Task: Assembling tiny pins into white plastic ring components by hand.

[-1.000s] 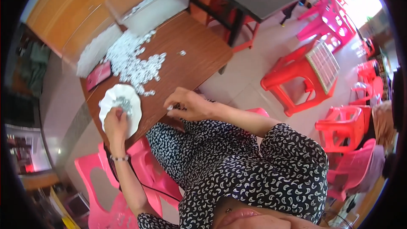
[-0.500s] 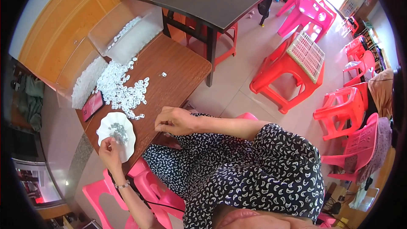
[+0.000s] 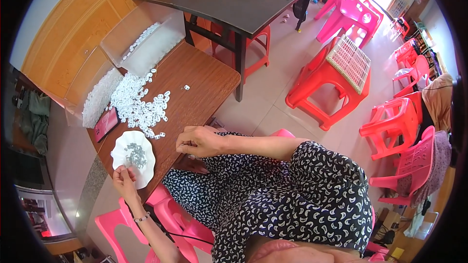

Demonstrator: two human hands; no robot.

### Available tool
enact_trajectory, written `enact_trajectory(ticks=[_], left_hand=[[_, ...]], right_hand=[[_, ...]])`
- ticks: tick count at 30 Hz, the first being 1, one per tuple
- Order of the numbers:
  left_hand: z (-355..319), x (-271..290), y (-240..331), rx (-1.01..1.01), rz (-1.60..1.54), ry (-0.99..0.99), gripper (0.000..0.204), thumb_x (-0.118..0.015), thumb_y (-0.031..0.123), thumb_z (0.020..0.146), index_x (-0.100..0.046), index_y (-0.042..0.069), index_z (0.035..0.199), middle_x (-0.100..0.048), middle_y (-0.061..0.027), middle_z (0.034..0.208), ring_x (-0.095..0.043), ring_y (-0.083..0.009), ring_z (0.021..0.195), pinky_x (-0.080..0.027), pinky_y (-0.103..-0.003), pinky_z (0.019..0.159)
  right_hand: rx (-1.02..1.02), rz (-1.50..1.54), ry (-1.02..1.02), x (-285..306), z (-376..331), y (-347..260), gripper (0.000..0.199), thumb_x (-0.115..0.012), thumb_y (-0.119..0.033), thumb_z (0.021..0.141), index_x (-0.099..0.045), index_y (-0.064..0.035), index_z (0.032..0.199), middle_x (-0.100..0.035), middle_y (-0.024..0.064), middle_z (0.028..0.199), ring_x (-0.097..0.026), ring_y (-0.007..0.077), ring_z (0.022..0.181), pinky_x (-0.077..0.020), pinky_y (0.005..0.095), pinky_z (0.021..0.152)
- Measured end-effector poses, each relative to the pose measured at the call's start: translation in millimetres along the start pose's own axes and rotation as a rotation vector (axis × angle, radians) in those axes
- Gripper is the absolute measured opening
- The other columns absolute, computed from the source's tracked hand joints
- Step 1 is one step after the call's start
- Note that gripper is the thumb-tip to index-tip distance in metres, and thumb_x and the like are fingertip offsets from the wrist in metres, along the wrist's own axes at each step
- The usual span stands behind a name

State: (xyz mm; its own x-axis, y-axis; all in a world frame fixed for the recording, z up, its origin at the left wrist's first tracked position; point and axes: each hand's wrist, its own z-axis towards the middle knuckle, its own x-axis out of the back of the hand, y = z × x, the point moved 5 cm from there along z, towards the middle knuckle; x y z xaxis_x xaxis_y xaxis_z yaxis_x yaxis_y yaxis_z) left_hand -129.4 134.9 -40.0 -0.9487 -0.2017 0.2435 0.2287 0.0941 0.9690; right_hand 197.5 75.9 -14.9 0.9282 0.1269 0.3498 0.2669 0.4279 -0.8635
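My left hand [image 3: 124,179] rests at the near rim of a white scalloped plate [image 3: 122,143] that holds small grey metal bits; its fingers are pinched together there, and I cannot tell if a bit is between them. My right hand [image 3: 197,141] hovers at the brown wooden table's [image 3: 195,85] near edge, fingers curled around a small white piece. A heap of small white plastic rings [image 3: 139,104] lies on the table just beyond the plate. One stray white ring [image 3: 185,87] lies apart toward the middle.
Two clear plastic bins [image 3: 141,44] of white parts stand at the table's far side, and a pink flat object [image 3: 105,124] lies by the plate. A dark table [image 3: 234,0] stands beyond. Red and pink plastic chairs and stools [image 3: 331,80] fill the floor to the right.
The view has shifted, so the table sits lower and larger. My left hand slid to the plate's near rim. My right hand stays at the table edge.
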Motion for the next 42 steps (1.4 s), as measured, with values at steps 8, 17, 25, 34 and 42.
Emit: enact_trajectory(ticks=[8, 17, 25, 34, 42], left_hand=[[0.1, -5.6, 0.2, -0.055, 0.042, -0.042, 0.021, -0.048, 0.022, 0.101, -0.058, 0.006, 0.092, -0.056, 0.0020, 0.071, -0.050, -0.0040, 0.059, -0.041, -0.019, 0.054], [-9.0, -9.9, 4.7, -0.098, 0.000, -0.130, 0.022, -0.046, 0.022, 0.101, -0.054, 0.007, 0.087, -0.051, 0.0027, 0.069, -0.046, -0.0038, 0.057, -0.038, -0.018, 0.051], [-14.0, -6.9, -1.4, 0.108, -0.269, -0.160, 0.020, -0.050, 0.024, 0.100, -0.057, 0.008, 0.090, -0.056, 0.0015, 0.075, -0.052, -0.0053, 0.061, -0.042, -0.018, 0.055], [-14.1, -13.8, -10.2, 0.259, -0.513, -0.198, 0.016, -0.059, 0.022, 0.095, -0.060, 0.007, 0.097, -0.058, 0.0013, 0.079, -0.054, -0.0067, 0.066, -0.045, -0.019, 0.057], [-17.4, -15.2, -7.9, 0.309, -0.591, -0.187, 0.014, -0.062, 0.021, 0.093, -0.060, 0.008, 0.098, -0.058, 0.0021, 0.081, -0.054, -0.0065, 0.067, -0.046, -0.017, 0.057]], right_hand=[[0.161, -0.071, -0.062, -43.6, 49.3, -3.1, 0.013, -0.059, -0.019, 0.087, -0.063, -0.0077, 0.090, -0.062, 0.0113, 0.076, -0.060, 0.0314, 0.077, -0.0470, 0.0435, 0.070], [0.103, -0.130, -0.138, -119.3, 121.9, -34.3, 0.021, -0.062, -0.024, 0.081, -0.065, -0.0072, 0.094, -0.065, 0.0167, 0.085, -0.061, 0.0347, 0.088, -0.0469, 0.0467, 0.073], [0.117, -0.148, -0.159, -137.1, 123.7, -31.7, 0.017, -0.064, -0.021, 0.077, -0.065, -0.0062, 0.085, -0.064, 0.0155, 0.081, -0.060, 0.0335, 0.088, -0.0467, 0.0463, 0.071], [0.152, -0.138, -0.150, -131.7, 121.1, -27.6, 0.013, -0.065, -0.019, 0.076, -0.062, -0.0063, 0.079, -0.064, 0.0138, 0.077, -0.060, 0.0327, 0.084, -0.0452, 0.0462, 0.066], [0.045, 0.021, -0.114, -126.6, 121.7, -18.7, 0.012, -0.065, -0.015, 0.075, -0.061, -0.0034, 0.076, -0.063, 0.0149, 0.070, -0.062, 0.0345, 0.072, -0.0465, 0.0452, 0.063]])
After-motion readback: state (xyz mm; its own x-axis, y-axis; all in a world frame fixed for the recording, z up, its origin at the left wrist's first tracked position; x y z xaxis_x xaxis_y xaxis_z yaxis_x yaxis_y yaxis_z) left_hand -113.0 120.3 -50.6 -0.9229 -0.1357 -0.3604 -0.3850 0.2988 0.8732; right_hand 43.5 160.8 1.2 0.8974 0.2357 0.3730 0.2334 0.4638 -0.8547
